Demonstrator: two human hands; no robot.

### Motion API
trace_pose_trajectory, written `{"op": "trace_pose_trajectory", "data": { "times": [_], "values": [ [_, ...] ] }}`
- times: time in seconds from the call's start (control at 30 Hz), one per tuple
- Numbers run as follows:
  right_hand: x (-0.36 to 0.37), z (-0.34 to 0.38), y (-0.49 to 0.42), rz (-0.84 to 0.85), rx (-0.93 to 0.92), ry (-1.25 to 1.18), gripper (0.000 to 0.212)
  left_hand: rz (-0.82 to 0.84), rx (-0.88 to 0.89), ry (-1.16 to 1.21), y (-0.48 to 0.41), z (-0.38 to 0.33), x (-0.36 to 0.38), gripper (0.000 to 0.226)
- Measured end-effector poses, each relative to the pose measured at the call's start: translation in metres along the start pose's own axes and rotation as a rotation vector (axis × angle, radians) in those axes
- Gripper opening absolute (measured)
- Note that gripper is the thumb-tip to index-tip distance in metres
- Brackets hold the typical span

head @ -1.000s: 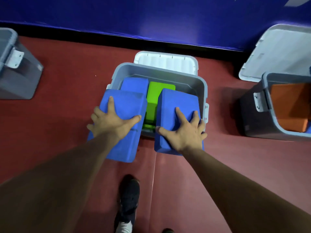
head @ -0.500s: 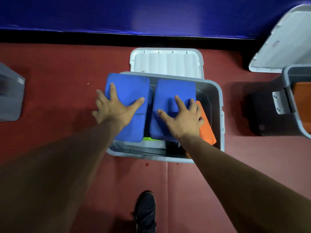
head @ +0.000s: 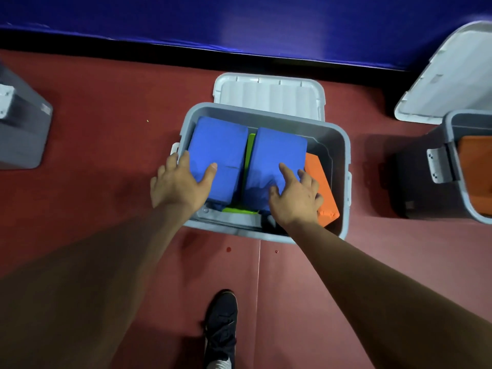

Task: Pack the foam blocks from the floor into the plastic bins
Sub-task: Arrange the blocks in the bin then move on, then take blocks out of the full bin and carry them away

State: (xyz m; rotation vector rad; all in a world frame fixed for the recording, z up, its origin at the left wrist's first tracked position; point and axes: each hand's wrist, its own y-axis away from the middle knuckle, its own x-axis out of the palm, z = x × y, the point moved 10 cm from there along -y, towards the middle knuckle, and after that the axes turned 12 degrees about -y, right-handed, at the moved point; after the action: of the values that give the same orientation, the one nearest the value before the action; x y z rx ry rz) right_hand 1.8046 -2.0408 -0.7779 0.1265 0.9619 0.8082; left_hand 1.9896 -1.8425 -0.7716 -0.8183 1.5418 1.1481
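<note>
While side by side, blue foam blocks (head: 218, 145)

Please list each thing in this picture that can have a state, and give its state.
middle bin: open, partly filled
white lid: off, behind the middle bin
left blue block: inside the bin, left hand resting on it
right blue block: inside the bin, right hand resting on it
green block: inside, mostly under the blue blocks
orange block: inside, tilted beside the right blue block
right bin: open, orange foam inside
</note>
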Motion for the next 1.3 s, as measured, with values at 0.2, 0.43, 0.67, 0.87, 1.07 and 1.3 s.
{"op": "trace_pose_trajectory", "data": {
  "times": [0.2,0.43,0.67,0.87,1.07,1.3],
  "values": [
    [-0.005,-0.003,0.056,0.043,-0.107,0.064,0.061,-0.088,-0.11,0.038,0.078,0.038,-0.019,0.078],
    [0.038,-0.005,0.151,0.194,-0.295,0.192,0.066,-0.024,-0.346,0.138,0.216,0.113,0.011,0.081],
    [0.142,-0.027,0.279,0.421,-0.427,0.358,0.066,0.081,-0.594,0.19,0.374,0.216,0.08,0.08],
    [0.236,-0.041,0.422,0.624,-0.647,0.494,0.065,0.064,-0.84,0.239,0.528,0.311,0.124,0.085],
    [0.297,-0.086,0.586,0.764,-0.854,0.587,0.062,-0.028,-1.075,0.294,0.713,0.383,0.164,0.083],
    [0.346,-0.188,0.773,0.817,-1.047,0.689,0.067,-0.012,-1.299,0.323,0.97,0.419,0.241,0.088]
  ]
}}
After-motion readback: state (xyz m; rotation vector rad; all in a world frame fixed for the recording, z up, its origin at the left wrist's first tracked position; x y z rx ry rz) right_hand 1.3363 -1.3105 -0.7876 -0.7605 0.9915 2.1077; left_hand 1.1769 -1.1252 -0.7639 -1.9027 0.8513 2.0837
